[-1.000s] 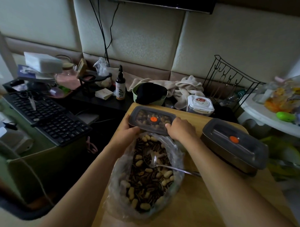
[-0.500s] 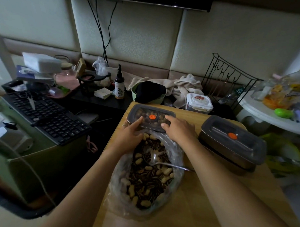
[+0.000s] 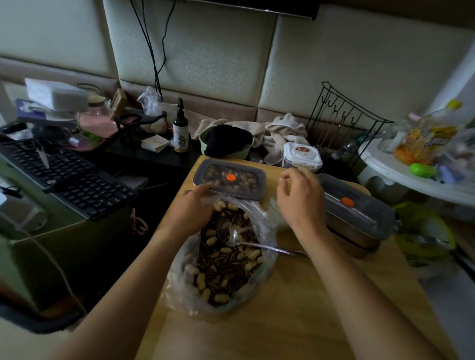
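two lidded boxes on a pale wooden table (image 3: 320, 317), surface smooth and matte. small box (image 3: 229, 179) sits at the far left corner: rectangular, rounded corners, grey rim, clear lid with a round orange plug (image 3: 230, 177) in the middle. knobbly peanut shells show through the lid. larger box (image 3: 356, 213) stands near the far right edge, same kind of lid over a dull metal body, set at a slant to the table edge.

plastic bag (image 3: 222, 260), thin, crinkled, translucent, lies open along the left edge, just on the near side of the small box and right up against it. inside: pale peanuts in the shell mixed with dark striped seeds. metal spoon (image 3: 258, 244) has its bowl resting in the mix and its thin handle running out over the bag's right rim.

left hand (image 3: 194, 213) lies over the bag's far left rim, fingers stretched out, tips touching the near left corner of the small box; nothing clasped. right hand (image 3: 301, 201) hovers above the table between the two boxes, fingers loosely curled and relaxed, nothing in it, clear of both lids.
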`<act>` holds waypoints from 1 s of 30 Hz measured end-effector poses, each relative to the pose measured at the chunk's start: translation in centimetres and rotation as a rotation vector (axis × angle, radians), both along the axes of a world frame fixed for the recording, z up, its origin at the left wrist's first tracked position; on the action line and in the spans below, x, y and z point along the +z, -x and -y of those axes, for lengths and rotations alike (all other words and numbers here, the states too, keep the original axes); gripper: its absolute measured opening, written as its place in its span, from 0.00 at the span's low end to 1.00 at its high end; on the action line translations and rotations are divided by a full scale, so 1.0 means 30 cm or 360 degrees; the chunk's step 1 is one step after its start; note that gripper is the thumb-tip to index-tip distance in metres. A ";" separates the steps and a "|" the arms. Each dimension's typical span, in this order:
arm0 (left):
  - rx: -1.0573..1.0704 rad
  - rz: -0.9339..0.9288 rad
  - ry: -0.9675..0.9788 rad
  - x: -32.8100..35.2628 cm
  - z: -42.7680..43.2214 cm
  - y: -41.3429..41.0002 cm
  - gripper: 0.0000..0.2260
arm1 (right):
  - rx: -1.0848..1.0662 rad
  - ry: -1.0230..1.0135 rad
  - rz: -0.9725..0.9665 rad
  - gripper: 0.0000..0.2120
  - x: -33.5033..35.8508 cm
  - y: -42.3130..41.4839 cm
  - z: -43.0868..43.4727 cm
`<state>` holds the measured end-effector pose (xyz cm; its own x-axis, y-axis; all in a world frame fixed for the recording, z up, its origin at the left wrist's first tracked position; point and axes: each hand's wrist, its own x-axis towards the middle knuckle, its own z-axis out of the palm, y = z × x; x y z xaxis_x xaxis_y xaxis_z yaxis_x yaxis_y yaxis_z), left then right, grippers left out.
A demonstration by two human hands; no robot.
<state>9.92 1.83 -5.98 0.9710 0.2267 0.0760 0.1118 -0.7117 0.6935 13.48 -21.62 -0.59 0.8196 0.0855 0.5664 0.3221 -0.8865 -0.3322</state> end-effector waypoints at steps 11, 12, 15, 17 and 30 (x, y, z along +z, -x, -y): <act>-0.0164 0.0285 -0.0355 0.081 0.187 0.324 0.14 | -0.0516 0.0098 0.0026 0.18 -0.133 0.225 0.271; -0.0215 0.0293 -0.0385 0.065 0.200 0.343 0.13 | -0.0499 0.0028 0.0080 0.15 -0.130 0.228 0.289; -0.0214 0.0318 -0.0397 0.046 0.212 0.372 0.13 | -0.0484 -0.0027 0.0167 0.10 -0.118 0.246 0.325; -0.0236 0.0288 -0.0449 0.043 0.207 0.388 0.13 | -0.0448 -0.0025 0.0187 0.11 -0.131 0.259 0.332; -0.0354 0.0087 -0.0578 0.015 0.212 0.425 0.18 | 0.0262 -0.0073 -0.0270 0.20 -0.089 0.202 0.065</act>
